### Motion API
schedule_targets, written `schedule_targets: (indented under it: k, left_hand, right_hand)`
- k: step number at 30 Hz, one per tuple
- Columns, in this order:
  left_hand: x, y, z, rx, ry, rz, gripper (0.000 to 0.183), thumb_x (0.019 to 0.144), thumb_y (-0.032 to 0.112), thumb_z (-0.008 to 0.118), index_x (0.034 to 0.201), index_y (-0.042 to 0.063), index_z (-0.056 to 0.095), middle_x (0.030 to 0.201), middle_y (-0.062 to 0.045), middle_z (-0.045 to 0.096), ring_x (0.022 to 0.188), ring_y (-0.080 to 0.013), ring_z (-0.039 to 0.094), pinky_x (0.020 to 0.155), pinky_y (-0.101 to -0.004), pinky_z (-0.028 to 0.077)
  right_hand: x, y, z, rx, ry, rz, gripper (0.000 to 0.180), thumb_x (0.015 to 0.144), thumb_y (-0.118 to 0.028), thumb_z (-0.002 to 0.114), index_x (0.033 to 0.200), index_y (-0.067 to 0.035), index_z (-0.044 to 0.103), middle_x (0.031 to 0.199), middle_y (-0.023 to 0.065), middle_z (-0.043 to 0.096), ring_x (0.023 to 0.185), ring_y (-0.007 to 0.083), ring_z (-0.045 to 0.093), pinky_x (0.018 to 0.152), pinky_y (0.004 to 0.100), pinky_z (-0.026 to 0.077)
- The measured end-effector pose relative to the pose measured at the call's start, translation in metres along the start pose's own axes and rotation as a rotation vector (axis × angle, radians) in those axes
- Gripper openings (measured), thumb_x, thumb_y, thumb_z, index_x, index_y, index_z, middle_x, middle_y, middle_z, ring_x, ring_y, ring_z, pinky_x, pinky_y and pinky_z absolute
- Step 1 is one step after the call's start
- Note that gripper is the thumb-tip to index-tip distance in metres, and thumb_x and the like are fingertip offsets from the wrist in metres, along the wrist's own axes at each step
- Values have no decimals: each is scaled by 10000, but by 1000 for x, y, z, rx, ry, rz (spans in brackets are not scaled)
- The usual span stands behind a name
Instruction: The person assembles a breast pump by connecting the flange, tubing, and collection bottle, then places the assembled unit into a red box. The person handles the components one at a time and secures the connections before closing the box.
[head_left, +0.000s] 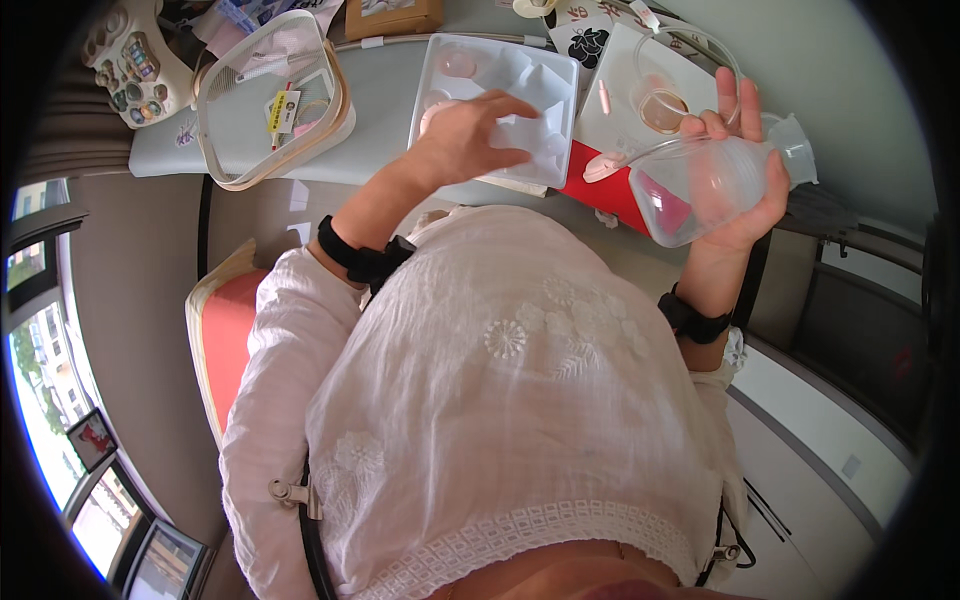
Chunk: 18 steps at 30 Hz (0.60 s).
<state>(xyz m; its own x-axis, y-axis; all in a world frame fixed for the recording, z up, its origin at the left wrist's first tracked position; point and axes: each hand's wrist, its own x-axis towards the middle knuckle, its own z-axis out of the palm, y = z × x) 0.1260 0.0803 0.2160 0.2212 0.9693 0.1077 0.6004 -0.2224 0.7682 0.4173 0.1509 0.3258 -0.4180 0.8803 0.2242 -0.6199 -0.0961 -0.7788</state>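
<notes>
My left hand (480, 139) is over a white moulded plastic tray (565, 127), thumb and fingers spread and blurred. A pale translucent shape shows between them; whether it is held or lies in the tray, I cannot tell. Round pinkish pieces (457, 62) sit in the tray's left compartments. My right hand (739, 161), palm up, holds a clear plastic bottle (664, 199) with a wide translucent collar (796, 150) at its right end. Clear tubing (694, 31) loops above the right hand. A pink fitting (602, 166) at the tubing's end lies left of the bottle.
A mesh basket (337, 124) with small items stands left of the tray. Beyond it is a beige object set with round pieces (135, 75). A white and red box (611, 187), a small pink tube (604, 97) and a cardboard box (394, 21) are on the table (382, 82).
</notes>
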Motion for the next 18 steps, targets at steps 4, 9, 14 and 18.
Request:
schedule_targets:
  k: [4,9,14,18]
  left_hand:
    - [13,60,16,-394,-6,93,572,757,111,841,1294,142,647,1155,-90,660,1050,-297,643,899,-364,521]
    - [13,70,38,-192,-57,183,446,760,96,837,1185,115,703,970,-83,664,876,-298,667,779,-372,550]
    - [0,46,43,-146,71,195,180,785,172,814,954,148,758,909,-61,643,766,-269,661,672,-392,524]
    - [-7,33,27,6,303,198,183,760,89,829,930,131,775,900,-44,647,767,-231,658,677,-362,530]
  right_hand:
    - [-10,12,5,138,-41,58,753,921,-465,525,1524,-24,429,1555,177,380,968,158,518,1040,412,378]
    - [-19,26,-5,237,-173,135,756,912,-458,529,1521,-21,429,1504,168,431,955,160,519,1031,418,389]
    - [-26,26,-17,60,-145,177,700,896,-409,547,1461,-1,481,1378,175,534,995,192,560,1031,457,436]
    - [-25,19,-20,-146,-144,265,583,854,-304,618,1342,11,570,1202,168,638,1054,236,611,999,462,482]
